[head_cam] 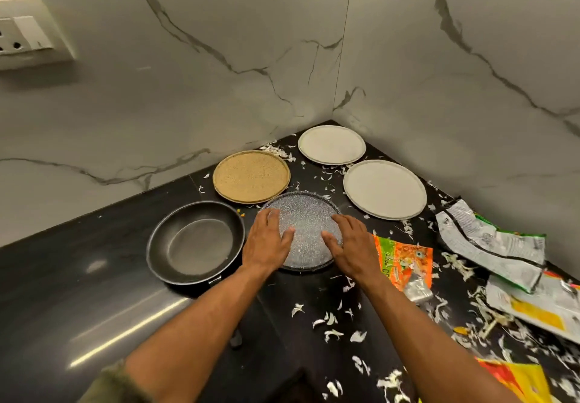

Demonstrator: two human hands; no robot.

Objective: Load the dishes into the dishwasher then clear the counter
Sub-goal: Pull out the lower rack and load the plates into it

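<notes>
- Head view: a black table (pixel 78 292) fills the lower frame, set into a corner of 2 marble walls (pixel 219 88).
- A grey plate (pixel 306 214) lies flat on the table at the centre of the frame, between the 2 hands.
- The left hand (pixel 270 242) rests on the plate's left side. Its fingers are nearly straight over the rim and its thumb points inward on the speckled face, curled round nothing.
- The right hand (pixel 351 245) rests on the plate's right side the same way, flat, with fingers almost straight.
- A pan (pixel 194 242) stands just left of the grey plate, beside the left hand.
- A tan plate (pixel 251 176) lies just above the grey plate. I cannot tell whether the rims touch.
- A small white plate (pixel 331 145) lies in the corner, and a large white plate (pixel 385 189) lies below and right of it.
- An orange wrapper (pixel 405 258) lies just right of the right hand.
- A silver wrapper (pixel 489 242) lies at the right edge, with a yellow wrapper (pixel 533 311) below it.
- White scraps (pixel 329 321) are scattered across the table's right half.
- A socket (pixel 25 35) sits on the wall at upper left.
</notes>
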